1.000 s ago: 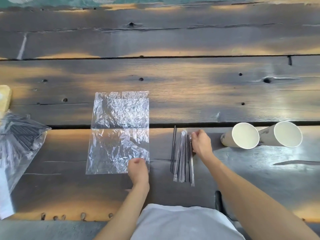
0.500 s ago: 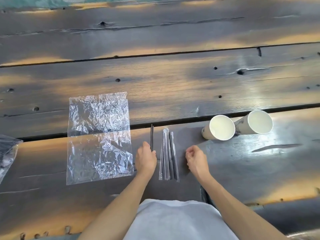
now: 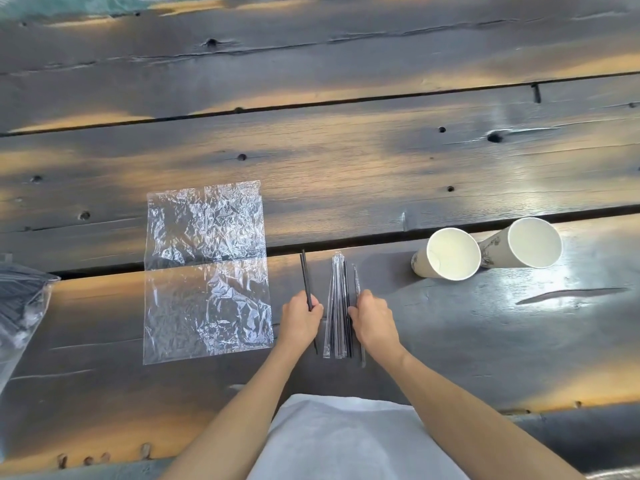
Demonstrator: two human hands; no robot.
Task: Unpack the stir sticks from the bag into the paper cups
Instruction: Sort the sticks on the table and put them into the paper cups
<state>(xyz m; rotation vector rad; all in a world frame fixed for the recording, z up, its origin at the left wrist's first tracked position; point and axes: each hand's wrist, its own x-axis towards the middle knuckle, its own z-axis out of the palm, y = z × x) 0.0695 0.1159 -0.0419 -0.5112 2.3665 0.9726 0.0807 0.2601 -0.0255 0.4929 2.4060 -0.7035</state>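
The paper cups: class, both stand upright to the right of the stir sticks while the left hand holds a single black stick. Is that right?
Not quite. The head view shows both paper cups lying on their sides, mouths toward the camera, right of the stir sticks. The left hand does hold a single black stick.

Left hand [image 3: 300, 318] covers the middle of the black stir stick [image 3: 305, 275]; we see only its two ends. Right hand [image 3: 374, 322] hides part of the wrapped sticks [image 3: 337, 306]; we cannot count them, wrappers overlap. Bag of sticks [image 3: 20, 306] cut off by the left edge, contents blurred. Print on the paper cups [image 3: 485, 249] too small for us to read. Both forearms run out of the bottom edge.
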